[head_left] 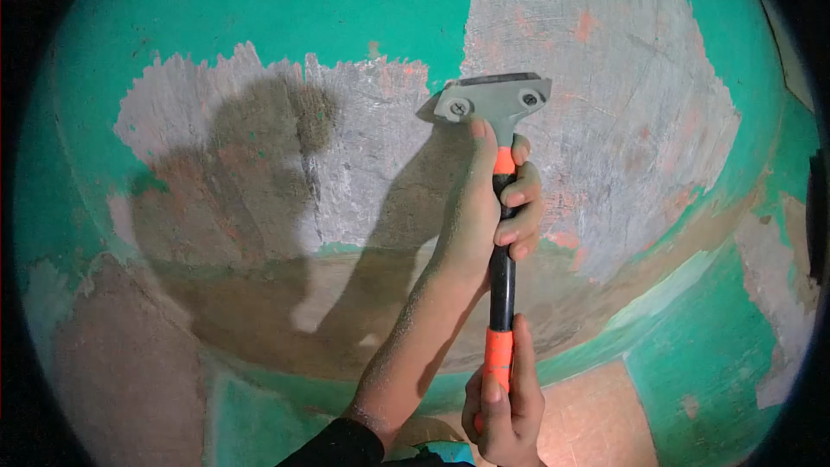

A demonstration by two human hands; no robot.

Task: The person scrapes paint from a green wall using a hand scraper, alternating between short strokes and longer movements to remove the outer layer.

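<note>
A long-handled scraper [502, 242] with a grey head and a black and orange handle stands upright in front of the wall. My left hand [497, 199] is wrapped round the upper handle just below the head, its thumb pointing up toward the head. Lower down, my right hand [507, 411] grips the orange end of the handle. The scraper head lies against the wall at the lower edge of green paint [346, 9], beside a bare grey patch [596, 104]. Pale dust covers my left forearm.
Bare, scraped plaster [363, 182] with ragged edges stretches across the wall, with shadows over it. A brownish band [346, 294] curves below it. More green paint [700, 363] and a tan surface [596, 415] show at the lower right.
</note>
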